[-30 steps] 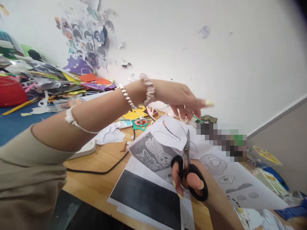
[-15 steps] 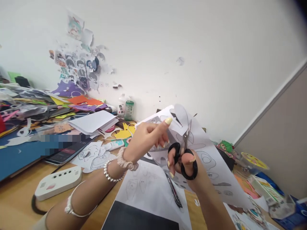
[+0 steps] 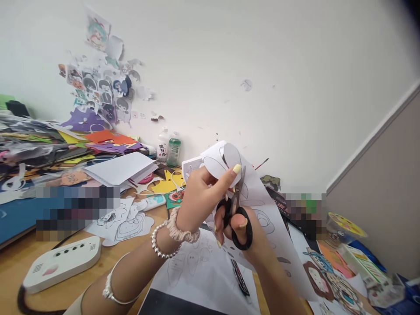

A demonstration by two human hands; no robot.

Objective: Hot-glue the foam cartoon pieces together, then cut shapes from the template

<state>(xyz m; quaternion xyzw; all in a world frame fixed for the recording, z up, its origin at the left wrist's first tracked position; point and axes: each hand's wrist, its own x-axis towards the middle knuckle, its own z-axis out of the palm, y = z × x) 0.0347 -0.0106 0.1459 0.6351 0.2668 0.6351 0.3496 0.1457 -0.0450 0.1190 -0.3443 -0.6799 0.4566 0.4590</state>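
Observation:
My right hand [image 3: 238,229] is closed on a pair of scissors [image 3: 238,197] with black handles, thumb and fingers through the loops. The blades point upward at a sheet of paper [image 3: 272,205] that carries several line-drawn shapes. My left hand [image 3: 210,188] pinches the curled upper part of this sheet, thumb on top, right beside the blades. An oval outline is drawn on the curled part. Some of the left fingers are hidden behind the paper. Below the hands lie another drawn sheet [image 3: 183,262] and a black pen [image 3: 240,278].
At the left are a heap of coloured paper scraps [image 3: 108,135], a white power strip [image 3: 65,262] and cut-out drawings [image 3: 131,225]. Two bottles [image 3: 169,148] stand by the wall. To the right sit coloured cut-out figures [image 3: 331,280] and a yellow-rimmed tub [image 3: 347,224].
My left hand has taken hold of the paper beside the blades, where it was apart before. The scissors have moved left and the sheet's top is curled over more. The view has shifted slightly.

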